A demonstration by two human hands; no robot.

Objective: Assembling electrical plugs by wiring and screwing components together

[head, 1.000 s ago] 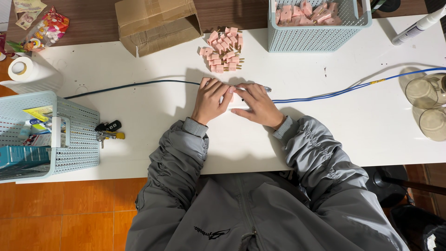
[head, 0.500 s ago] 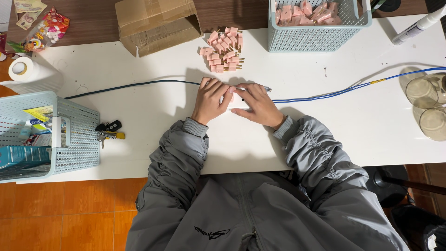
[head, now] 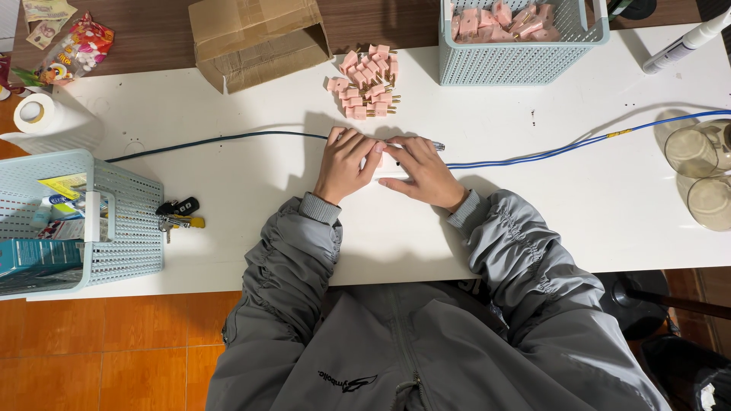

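Left hand (head: 345, 164) and right hand (head: 423, 172) flat on white table (head: 228, 114), fingers together, pressing a small white piece (head: 388, 165) between them; grip unclear. Dark cable (head: 228, 138) leftward, blue cable (head: 548, 151) rightward, pink plugs (head: 367, 80) just beyond

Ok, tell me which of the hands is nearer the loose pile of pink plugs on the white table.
Left. The left hand lies just below the pile of pink plugs; the right hand sits lower and further right.
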